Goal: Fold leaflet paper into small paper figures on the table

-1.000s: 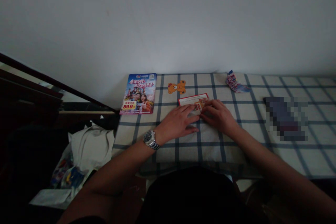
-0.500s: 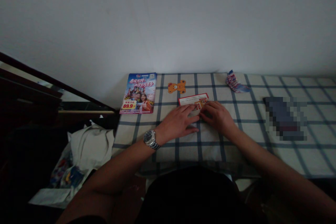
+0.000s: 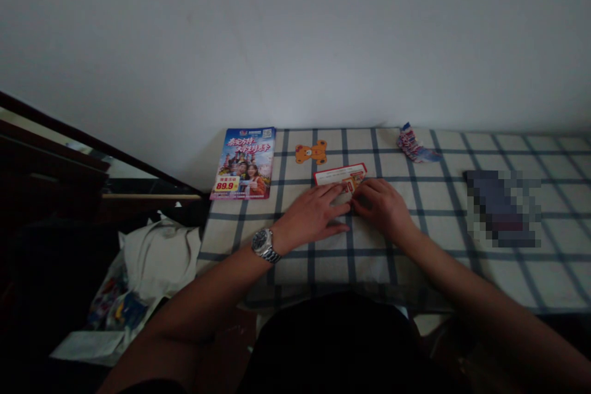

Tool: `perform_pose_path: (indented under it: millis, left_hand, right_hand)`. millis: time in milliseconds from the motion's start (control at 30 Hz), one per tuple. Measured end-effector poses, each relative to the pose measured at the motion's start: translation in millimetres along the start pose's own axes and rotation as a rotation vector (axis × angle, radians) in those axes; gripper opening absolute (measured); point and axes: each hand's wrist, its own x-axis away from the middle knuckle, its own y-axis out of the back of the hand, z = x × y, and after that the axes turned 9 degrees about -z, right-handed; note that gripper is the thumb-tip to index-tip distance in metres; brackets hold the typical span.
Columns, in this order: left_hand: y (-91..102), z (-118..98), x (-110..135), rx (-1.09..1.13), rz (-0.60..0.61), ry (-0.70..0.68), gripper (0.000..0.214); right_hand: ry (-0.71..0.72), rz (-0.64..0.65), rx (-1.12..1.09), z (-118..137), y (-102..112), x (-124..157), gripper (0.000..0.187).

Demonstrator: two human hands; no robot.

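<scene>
A red-bordered paper leaflet [image 3: 339, 173] lies on the checked tablecloth [image 3: 438, 228] in front of me. My left hand [image 3: 310, 217], with a steel watch on its wrist, lies flat on the leaflet's near part with fingers stretched out. My right hand [image 3: 379, 205] rests beside it, fingers curled and pressing on the leaflet's right near edge. The lower part of the leaflet is hidden under both hands.
A colourful flyer [image 3: 244, 163] lies at the table's far left corner, an orange bear-shaped cutout [image 3: 311, 152] next to it. A small folded patterned paper [image 3: 412, 145] sits at the back. A blurred dark object [image 3: 501, 208] lies right. A white bag [image 3: 159, 255] sits left of the table.
My right hand has shifted slightly along the leaflet's edge; the left hand stays flat. Nothing else has moved.
</scene>
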Motion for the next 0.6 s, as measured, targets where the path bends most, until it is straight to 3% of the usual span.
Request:
perform_pose_path:
  millis: [600]
  left_hand:
    - [1.5,-2.2,-0.5,0.004,-0.007,0.004,0.045]
  right_hand:
    - [0.044,0.004,0.027,-0.3,4.0,-3.2,0.006]
